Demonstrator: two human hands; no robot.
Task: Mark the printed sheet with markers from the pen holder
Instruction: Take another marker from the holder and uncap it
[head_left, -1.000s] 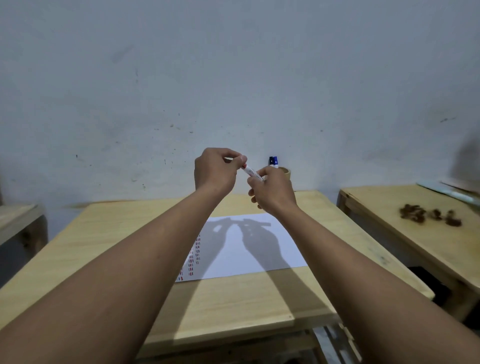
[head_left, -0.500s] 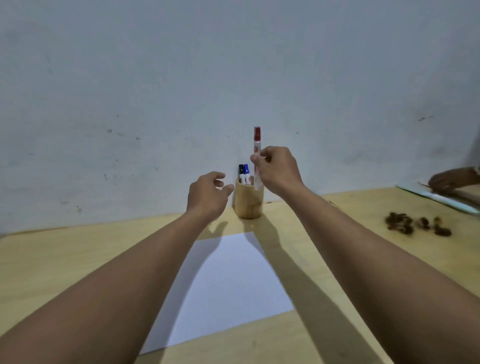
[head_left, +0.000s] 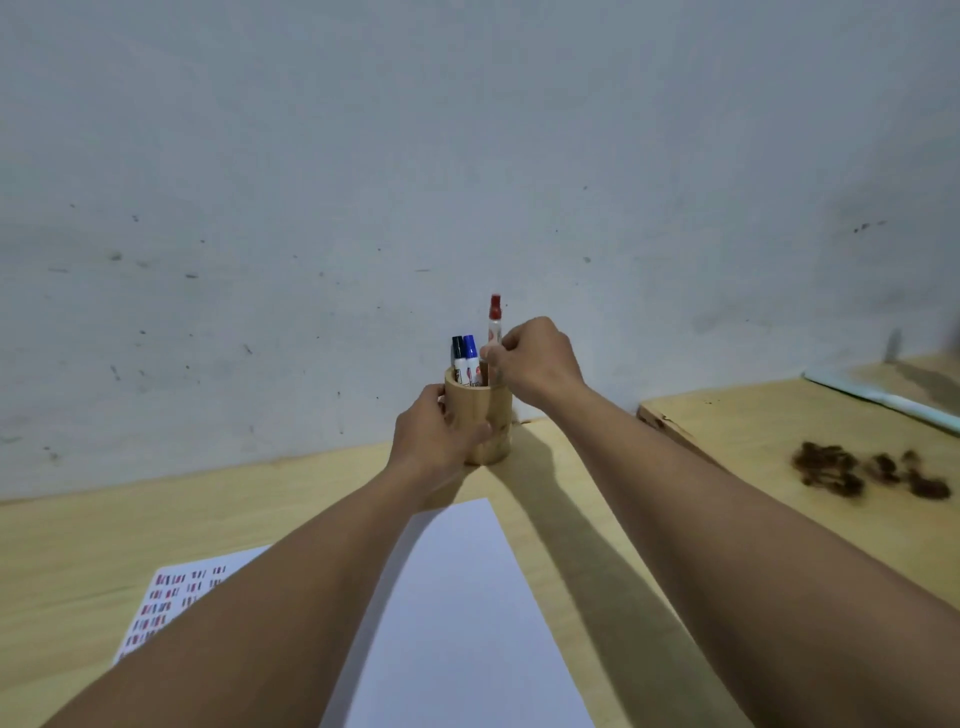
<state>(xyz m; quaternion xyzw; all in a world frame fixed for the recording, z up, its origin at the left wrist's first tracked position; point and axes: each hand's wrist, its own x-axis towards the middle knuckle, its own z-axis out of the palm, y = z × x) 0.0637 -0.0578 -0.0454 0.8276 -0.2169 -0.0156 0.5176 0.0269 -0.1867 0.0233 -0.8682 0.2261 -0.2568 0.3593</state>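
Observation:
A round wooden pen holder (head_left: 491, 410) stands at the back of the table against the wall. My left hand (head_left: 436, 439) is wrapped around its left side. My right hand (head_left: 535, 364) pinches a red-capped marker (head_left: 494, 325) upright, its lower end inside the holder's mouth. A black-capped marker (head_left: 457, 353) and a blue-capped marker (head_left: 470, 353) stand in the holder. The printed sheet (head_left: 467, 613) lies on the table in front of the holder, partly under my left forearm, with rows of small red and blue marks at its left edge (head_left: 171, 597).
The wooden table (head_left: 78, 561) runs to the grey wall. A second wooden table (head_left: 769, 431) stands to the right across a gap, with dark brown clumps (head_left: 862, 473) on it and a pale flat strip (head_left: 893, 400) at its back.
My left hand has closed around the pen holder. My right hand has lowered the red marker so its end is in the holder. The view has moved closer.

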